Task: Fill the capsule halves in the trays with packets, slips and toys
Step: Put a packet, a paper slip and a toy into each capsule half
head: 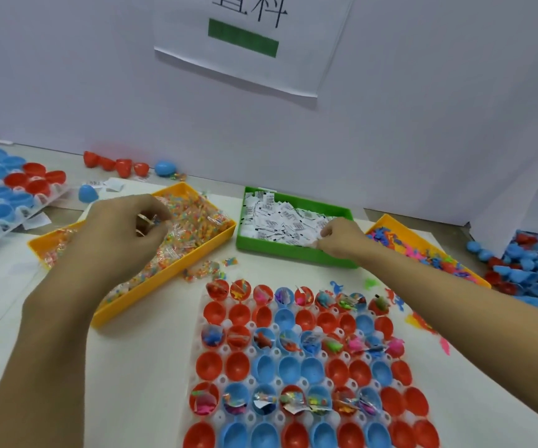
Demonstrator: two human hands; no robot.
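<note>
Both hands are up at the supply bins in the middle of the frame, and the tray of capsule halves (309, 367) lies below them, toward the bottom centre. The left hand (122, 227) hovers over the yellow bin of packets (196, 227) at centre left, its fingers curled round a few clear packets. The right hand (339, 237) reaches into the green bin of slips (280, 218) at upper centre, fingertips pinched at the near edge of the pile; whether it has a slip is too blurred to tell. A second yellow bin of toys (423, 250) sits to its right. In the tray, the rows alternate: the first, third and fifth are largely stuffed, the rows between them bare. The two red halves (405, 404) at the right end of the fifth row look empty, so they seem the likely target. They lie straight down-frame from the right hand, which is clearly nearer; the left would have to cross the tray's full width.
</note>
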